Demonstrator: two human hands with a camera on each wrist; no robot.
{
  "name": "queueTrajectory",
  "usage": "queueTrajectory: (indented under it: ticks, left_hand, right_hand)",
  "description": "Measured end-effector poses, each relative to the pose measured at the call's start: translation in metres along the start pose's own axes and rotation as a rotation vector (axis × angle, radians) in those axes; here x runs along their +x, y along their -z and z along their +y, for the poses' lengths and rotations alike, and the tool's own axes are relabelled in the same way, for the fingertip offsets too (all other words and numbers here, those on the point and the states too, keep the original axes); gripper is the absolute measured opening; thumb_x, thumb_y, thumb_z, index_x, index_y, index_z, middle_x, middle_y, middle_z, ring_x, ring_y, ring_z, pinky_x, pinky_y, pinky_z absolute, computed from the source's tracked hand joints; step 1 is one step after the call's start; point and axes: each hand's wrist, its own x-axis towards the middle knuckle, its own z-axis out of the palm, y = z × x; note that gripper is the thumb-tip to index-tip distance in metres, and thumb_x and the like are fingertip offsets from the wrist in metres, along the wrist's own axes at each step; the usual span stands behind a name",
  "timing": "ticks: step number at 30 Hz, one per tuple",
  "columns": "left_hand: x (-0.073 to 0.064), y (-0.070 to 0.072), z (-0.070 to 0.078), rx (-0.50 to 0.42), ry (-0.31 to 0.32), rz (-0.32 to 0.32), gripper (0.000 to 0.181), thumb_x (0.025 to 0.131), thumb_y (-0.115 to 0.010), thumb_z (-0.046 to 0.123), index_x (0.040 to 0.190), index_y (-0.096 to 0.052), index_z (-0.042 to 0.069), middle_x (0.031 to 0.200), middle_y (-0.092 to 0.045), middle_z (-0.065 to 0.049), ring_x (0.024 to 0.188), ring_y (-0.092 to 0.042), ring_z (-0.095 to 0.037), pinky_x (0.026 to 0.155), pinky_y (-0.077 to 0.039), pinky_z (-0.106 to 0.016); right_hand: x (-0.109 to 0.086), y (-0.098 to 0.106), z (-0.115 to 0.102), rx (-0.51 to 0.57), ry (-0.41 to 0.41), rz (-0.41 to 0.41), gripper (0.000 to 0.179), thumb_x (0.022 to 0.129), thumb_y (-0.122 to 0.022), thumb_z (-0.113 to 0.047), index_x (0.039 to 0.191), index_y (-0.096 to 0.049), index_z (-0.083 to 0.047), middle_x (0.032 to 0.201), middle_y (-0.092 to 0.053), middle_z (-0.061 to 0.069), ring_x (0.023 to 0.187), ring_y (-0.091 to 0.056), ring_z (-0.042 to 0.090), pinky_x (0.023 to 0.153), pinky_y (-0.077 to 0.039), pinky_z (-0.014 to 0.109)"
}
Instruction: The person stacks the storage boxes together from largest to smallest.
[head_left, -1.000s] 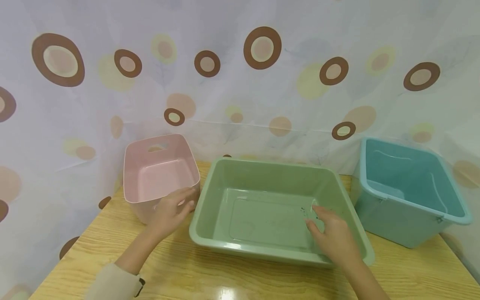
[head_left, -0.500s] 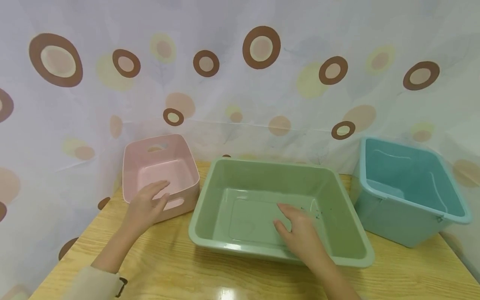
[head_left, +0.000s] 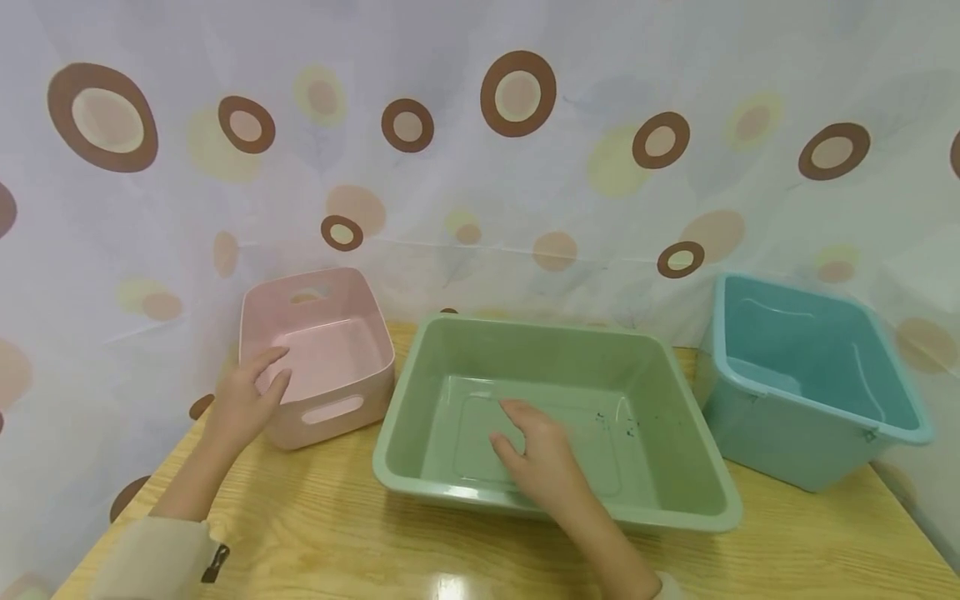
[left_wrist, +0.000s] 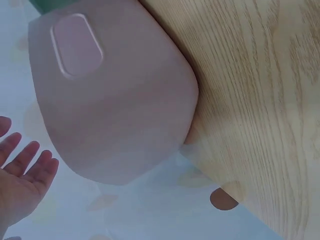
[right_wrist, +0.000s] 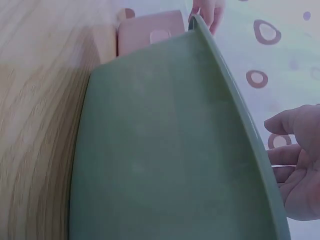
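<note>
My left hand [head_left: 245,404] hovers at the near left corner of the pink basket [head_left: 333,406], fingers spread loosely and holding nothing. In the left wrist view the fingers [left_wrist: 44,170] stand apart from the basket's pink wall [left_wrist: 120,100]. My right hand [head_left: 542,457] is over the green basin [head_left: 558,510], its thumb and fingers parted with nothing between them. The right wrist view has this hand [right_wrist: 302,155] just beyond the rim of the basin [right_wrist: 165,145]. Inside the basin, small dark specks [head_left: 628,428] mark the floor at the right.
A blue bin [head_left: 787,433] stands at the right on the wooden table [head_left: 315,533]. A curtain [head_left: 465,192] with brown rings hangs behind the containers. A small dark clip [head_left: 215,563] sits at my left sleeve [head_left: 153,557].
Both hands have moved left: the left from the pink basket's near right corner to its left one, the right from the basin's right side toward its middle. The containers stay put.
</note>
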Motion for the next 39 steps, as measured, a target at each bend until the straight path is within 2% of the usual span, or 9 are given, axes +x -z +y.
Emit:
queueTrajectory:
  ticks: [4, 8, 13, 16, 22, 30, 36, 39]
  left_hand:
    - [0.000, 0.005, -0.010, 0.013, 0.022, 0.007, 0.035, 0.089, -0.052, 0.006, 0.120, -0.054, -0.009, 0.124, -0.052, -0.032, 0.117, -0.045, -0.052, 0.094, -0.038, -0.063]
    - [0.001, 0.006, -0.019, 0.024, -0.006, 0.063, 0.033, 0.086, -0.055, 0.002, 0.116, -0.056, -0.011, 0.120, -0.054, -0.034, 0.113, -0.048, -0.052, 0.094, -0.039, -0.062]
    - [0.001, 0.011, -0.025, 0.051, 0.019, 0.068, 0.035, 0.084, -0.053, 0.001, 0.118, -0.055, -0.010, 0.119, -0.054, -0.035, 0.106, -0.050, -0.055, 0.087, -0.043, -0.063]
    - [0.001, 0.013, -0.028, 0.043, 0.060, 0.076, 0.036, 0.085, -0.051, 0.002, 0.119, -0.054, -0.010, 0.121, -0.052, -0.036, 0.105, -0.050, -0.055, 0.085, -0.044, -0.063]
    - [-0.002, 0.014, -0.038, -0.010, 0.144, 0.100, 0.038, 0.087, -0.051, 0.003, 0.122, -0.052, -0.012, 0.126, -0.049, -0.035, 0.116, -0.045, -0.052, 0.091, -0.044, -0.058]
    - [-0.003, 0.012, -0.046, -0.039, 0.263, 0.083, 0.044, 0.089, -0.048, 0.008, 0.129, -0.046, -0.011, 0.129, -0.046, -0.035, 0.116, -0.047, -0.051, 0.094, -0.044, -0.053]
    - [-0.001, 0.010, -0.046, -0.100, 0.361, 0.053, 0.050, 0.092, -0.048, 0.012, 0.135, -0.037, -0.011, 0.136, -0.040, -0.034, 0.122, -0.043, -0.049, 0.100, -0.040, -0.052]
    - [0.001, 0.008, -0.046, -0.132, 0.404, 0.030, 0.052, 0.092, -0.047, 0.013, 0.137, -0.034, -0.011, 0.139, -0.038, -0.032, 0.125, -0.041, -0.048, 0.102, -0.039, -0.051]
  right_hand:
    - [0.005, -0.010, -0.010, 0.040, 0.007, -0.028, 0.041, 0.086, -0.061, -0.010, 0.122, -0.055, 0.009, 0.124, -0.057, 0.024, 0.119, -0.053, 0.038, 0.099, -0.043, 0.048]
    - [0.010, -0.017, -0.020, 0.086, -0.001, -0.047, 0.042, 0.087, -0.059, -0.010, 0.124, -0.054, 0.009, 0.127, -0.056, 0.024, 0.121, -0.051, 0.037, 0.100, -0.043, 0.048]
    - [0.017, -0.027, -0.031, 0.134, -0.033, -0.069, 0.044, 0.088, -0.058, -0.013, 0.126, -0.052, 0.009, 0.130, -0.054, 0.023, 0.124, -0.048, 0.037, 0.102, -0.041, 0.048]
    - [0.023, -0.033, -0.037, 0.134, -0.028, -0.061, 0.045, 0.088, -0.058, -0.014, 0.127, -0.052, 0.008, 0.130, -0.054, 0.022, 0.124, -0.049, 0.035, 0.103, -0.041, 0.047]
    - [0.033, -0.046, -0.052, 0.153, -0.033, -0.072, 0.047, 0.089, -0.057, -0.015, 0.129, -0.049, 0.007, 0.133, -0.051, 0.023, 0.127, -0.046, 0.035, 0.105, -0.038, 0.046]
    - [0.047, -0.068, -0.066, 0.300, -0.097, -0.073, 0.049, 0.088, -0.056, -0.013, 0.129, -0.046, 0.011, 0.135, -0.048, 0.025, 0.130, -0.042, 0.036, 0.109, -0.034, 0.044]
    - [0.054, -0.079, -0.072, 0.326, -0.169, -0.072, 0.053, 0.089, -0.056, -0.017, 0.132, -0.043, 0.011, 0.137, -0.046, 0.024, 0.131, -0.041, 0.034, 0.109, -0.034, 0.043]
    - [0.058, -0.083, -0.073, 0.326, -0.169, -0.058, 0.052, 0.089, -0.056, -0.016, 0.131, -0.044, 0.011, 0.136, -0.047, 0.023, 0.130, -0.043, 0.033, 0.109, -0.035, 0.042]
